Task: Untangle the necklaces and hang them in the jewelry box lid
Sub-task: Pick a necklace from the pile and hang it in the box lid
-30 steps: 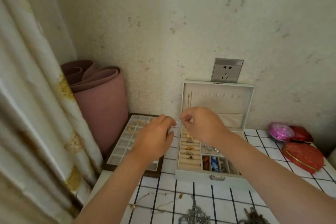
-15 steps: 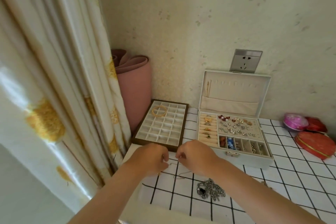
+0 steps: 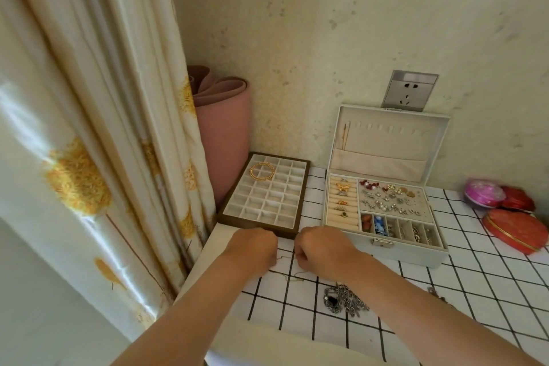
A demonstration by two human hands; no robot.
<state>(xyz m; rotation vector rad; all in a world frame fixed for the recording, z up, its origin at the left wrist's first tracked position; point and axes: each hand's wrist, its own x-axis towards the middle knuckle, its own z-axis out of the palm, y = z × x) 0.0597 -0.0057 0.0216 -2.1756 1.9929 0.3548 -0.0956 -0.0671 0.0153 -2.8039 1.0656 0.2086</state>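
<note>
A thin gold necklace (image 3: pixel 287 258) stretches between my two hands just above the checked tablecloth, its loose end trailing down onto the cloth. My left hand (image 3: pixel 252 249) and my right hand (image 3: pixel 319 248) are both pinched shut on it, side by side, in front of the trays. The white jewelry box (image 3: pixel 386 249) stands open behind my right hand. Its upright lid (image 3: pixel 392 140) has a row of hooks, with one gold chain (image 3: pixel 345 137) hanging at the left end. A tangled silver chain necklace (image 3: pixel 344 298) lies on the cloth under my right forearm.
A brown compartment tray (image 3: pixel 264 196) with a gold bangle (image 3: pixel 262 171) sits left of the box. A rolled pink mat (image 3: pixel 222 134) and a curtain (image 3: pixel 89 128) stand at the left. Red and pink tins (image 3: pixel 514 229) lie at the right. A wall socket (image 3: pixel 408 90) is above the lid.
My hands have come down from the jewelry box lid to the front of the table and now hold the thin gold necklace between them. The view has tilted and pulled back.
</note>
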